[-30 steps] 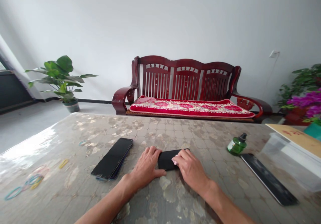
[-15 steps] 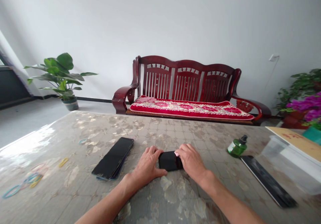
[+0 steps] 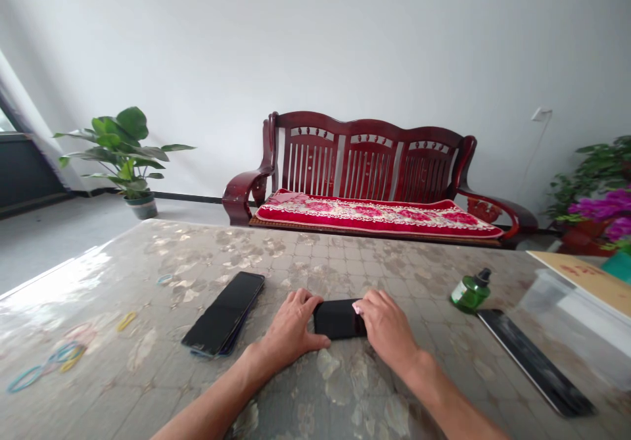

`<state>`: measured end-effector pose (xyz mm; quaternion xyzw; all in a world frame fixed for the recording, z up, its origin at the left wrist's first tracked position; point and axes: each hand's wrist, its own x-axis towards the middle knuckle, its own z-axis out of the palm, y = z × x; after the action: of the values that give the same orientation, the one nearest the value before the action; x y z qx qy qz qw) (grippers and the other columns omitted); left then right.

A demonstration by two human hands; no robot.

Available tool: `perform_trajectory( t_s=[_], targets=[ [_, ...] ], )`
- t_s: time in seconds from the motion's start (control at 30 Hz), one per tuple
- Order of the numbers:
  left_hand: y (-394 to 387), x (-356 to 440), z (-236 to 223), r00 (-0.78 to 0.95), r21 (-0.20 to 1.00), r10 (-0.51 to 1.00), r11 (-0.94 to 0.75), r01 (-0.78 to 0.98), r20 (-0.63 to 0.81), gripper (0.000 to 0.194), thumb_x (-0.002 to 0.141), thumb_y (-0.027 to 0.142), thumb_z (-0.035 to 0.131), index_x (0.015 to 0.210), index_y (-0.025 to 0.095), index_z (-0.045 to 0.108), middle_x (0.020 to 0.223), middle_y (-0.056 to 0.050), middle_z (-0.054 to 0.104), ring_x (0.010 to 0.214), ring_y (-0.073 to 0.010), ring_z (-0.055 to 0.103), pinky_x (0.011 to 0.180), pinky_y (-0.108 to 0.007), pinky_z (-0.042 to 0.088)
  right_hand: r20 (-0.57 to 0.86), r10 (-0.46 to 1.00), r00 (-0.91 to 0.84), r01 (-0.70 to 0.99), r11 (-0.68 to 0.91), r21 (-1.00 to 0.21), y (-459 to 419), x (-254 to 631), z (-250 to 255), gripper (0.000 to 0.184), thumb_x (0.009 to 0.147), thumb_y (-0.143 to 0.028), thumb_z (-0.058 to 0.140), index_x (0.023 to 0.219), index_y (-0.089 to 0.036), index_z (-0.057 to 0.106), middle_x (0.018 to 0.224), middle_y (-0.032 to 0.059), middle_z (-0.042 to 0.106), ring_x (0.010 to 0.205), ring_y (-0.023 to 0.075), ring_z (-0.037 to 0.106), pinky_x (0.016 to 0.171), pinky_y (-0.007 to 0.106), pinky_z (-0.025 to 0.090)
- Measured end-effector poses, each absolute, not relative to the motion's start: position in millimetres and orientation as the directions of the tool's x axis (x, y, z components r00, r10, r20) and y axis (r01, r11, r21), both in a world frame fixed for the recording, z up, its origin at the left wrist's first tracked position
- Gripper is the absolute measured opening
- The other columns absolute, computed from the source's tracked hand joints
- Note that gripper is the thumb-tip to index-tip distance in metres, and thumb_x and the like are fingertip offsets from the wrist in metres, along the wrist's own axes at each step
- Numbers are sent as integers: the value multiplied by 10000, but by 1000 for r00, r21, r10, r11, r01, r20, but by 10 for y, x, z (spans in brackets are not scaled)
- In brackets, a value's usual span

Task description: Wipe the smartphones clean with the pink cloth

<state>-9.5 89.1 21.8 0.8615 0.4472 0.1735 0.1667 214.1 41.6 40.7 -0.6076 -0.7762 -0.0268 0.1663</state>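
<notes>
A black smartphone [image 3: 338, 319] lies flat on the table, its dark screen facing up. My left hand [image 3: 292, 321] grips its left end, thumb at the near edge and fingers at the far edge. Over the right end is my right hand [image 3: 387, 325], its fingers pinched on a small pale pink wad [image 3: 357, 307] that touches the screen. The wad is mostly covered by my fingers, so whether it is tissue or cloth does not show. Left of my hands rests another black phone [image 3: 224, 314], stacked on something with a dark blue edge.
Coloured rubber bands [image 3: 54, 361] lie at the left. On the right stand a green pump bottle [image 3: 470, 291], a long black object [image 3: 535, 361] and a clear plastic box [image 3: 566, 321] with a board on top. A wooden bench [image 3: 367, 164] is beyond the table [image 3: 162, 249].
My right hand has slid slightly right along the screen with the pink wad, uncovering more of it. My left hand keeps its hold on the phone. The view has shifted a little.
</notes>
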Motion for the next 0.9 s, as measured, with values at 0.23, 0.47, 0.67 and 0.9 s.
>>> perform_trajectory(
  t_s=[0.23,0.47,0.67,0.9],
  targets=[
    [883,-99,206,542,442,824,-553,707,164,612,648,396,850,1184,219,615,1114,-74,572,1054,-284,537,934,-362,446,305,910,-280,925,340,-167,289,2085,370,260,931,-52,491,900,-228,679,919,33,627,888,201,528,793,319,398],
    [876,-99,266,541,441,830,-540,717,138,623,644,399,851,1192,208,624,1128,-85,571,1062,-294,538,942,-372,451,411,888,-203,951,279,-132,325,2234,239,224,934,-56,503,922,-210,666,893,41,620,854,212,510,780,333,395],
    [879,-87,286,546,427,827,-545,722,133,634,650,399,848,1207,194,625,1127,-93,576,1070,-302,540,947,-381,452,401,856,-327,904,408,-132,253,2053,243,192,939,-71,517,939,-216,643,920,37,612,868,206,512,787,324,406],
    [868,-94,327,534,433,839,-523,734,109,649,642,392,849,1218,201,620,1138,-92,576,1075,-300,546,954,-378,452,422,872,-248,943,318,-102,318,2321,223,208,932,-48,518,958,-207,649,917,38,618,863,213,509,795,338,400]
  ],
)
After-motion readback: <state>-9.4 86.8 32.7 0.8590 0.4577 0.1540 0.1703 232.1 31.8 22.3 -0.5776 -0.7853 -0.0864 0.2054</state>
